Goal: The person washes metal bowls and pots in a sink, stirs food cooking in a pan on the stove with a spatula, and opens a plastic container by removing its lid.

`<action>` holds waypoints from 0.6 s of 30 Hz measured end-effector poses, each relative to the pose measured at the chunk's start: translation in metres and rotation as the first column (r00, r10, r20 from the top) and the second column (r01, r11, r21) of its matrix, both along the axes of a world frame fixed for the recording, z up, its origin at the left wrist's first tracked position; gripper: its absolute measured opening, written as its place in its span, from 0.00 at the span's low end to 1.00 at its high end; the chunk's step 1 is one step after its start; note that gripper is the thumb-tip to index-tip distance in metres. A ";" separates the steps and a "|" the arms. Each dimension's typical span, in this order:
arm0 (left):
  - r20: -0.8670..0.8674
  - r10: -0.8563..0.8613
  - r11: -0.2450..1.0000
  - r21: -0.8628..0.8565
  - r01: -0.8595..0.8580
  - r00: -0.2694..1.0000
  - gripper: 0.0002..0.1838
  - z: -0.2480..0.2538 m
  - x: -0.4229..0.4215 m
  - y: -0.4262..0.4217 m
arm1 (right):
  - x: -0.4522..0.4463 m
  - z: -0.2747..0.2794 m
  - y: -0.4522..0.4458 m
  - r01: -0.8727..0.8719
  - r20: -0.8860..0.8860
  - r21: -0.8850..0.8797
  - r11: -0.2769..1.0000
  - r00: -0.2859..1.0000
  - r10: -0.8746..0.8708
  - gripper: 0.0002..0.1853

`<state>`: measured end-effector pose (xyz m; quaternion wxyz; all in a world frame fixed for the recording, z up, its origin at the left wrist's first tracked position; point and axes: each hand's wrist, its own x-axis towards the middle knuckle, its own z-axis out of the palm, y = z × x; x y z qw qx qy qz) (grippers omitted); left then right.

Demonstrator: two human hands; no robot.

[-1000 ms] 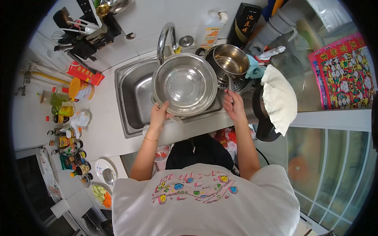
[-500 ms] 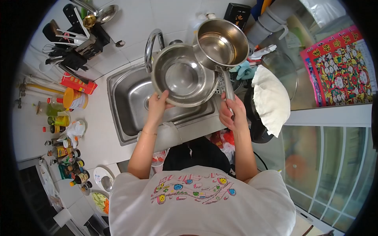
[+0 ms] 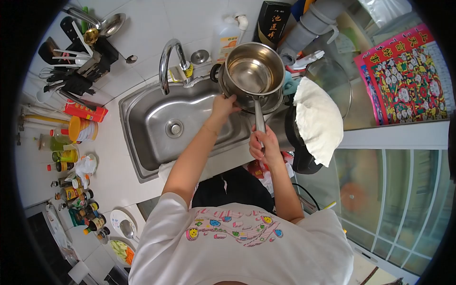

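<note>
My right hand (image 3: 265,145) is wrapped round the long handle of a steel saucepan (image 3: 254,71), held upright over the right end of the sink. Below the saucepan, mostly hidden by it, is a round metal bowl (image 3: 271,105). My left hand (image 3: 225,108) grips the bowl's near left rim, its fingertips partly hidden. A black loop handle (image 3: 214,73) sticks out to the left of the saucepan; what it belongs to is hidden.
The steel sink (image 3: 137,142) has a curved tap (image 3: 166,66) behind it. To the right, a white cloth (image 3: 319,121) lies over a black pot (image 3: 304,160). Several bottles (image 3: 71,192) and a utensil rack (image 3: 97,64) stand left. A black box (image 3: 271,23) is at the back.
The metal bowl has moved right, from over the sink to underneath the saucepan, with my left hand following. The saucepan has shifted slightly lower in view. The sink basin is now more exposed.
</note>
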<state>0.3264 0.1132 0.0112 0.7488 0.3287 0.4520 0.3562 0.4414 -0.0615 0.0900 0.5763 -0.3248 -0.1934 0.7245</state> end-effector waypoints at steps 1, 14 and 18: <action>-0.036 0.016 1.000 0.018 -0.015 0.999 0.11 -0.001 0.001 0.001 | 0.001 -0.003 0.001 0.005 -0.012 0.007 1.000 1.000 -0.005 0.07; -0.773 0.028 0.866 0.336 0.371 0.633 0.20 -0.042 -0.019 -0.013 | 0.001 0.015 -0.012 -0.034 0.021 0.024 0.999 0.999 0.033 0.07; -0.237 -0.339 0.914 0.147 0.379 0.910 0.21 -0.002 -0.063 -0.051 | -0.009 0.029 -0.032 -0.144 0.096 -0.042 0.989 0.984 0.148 0.08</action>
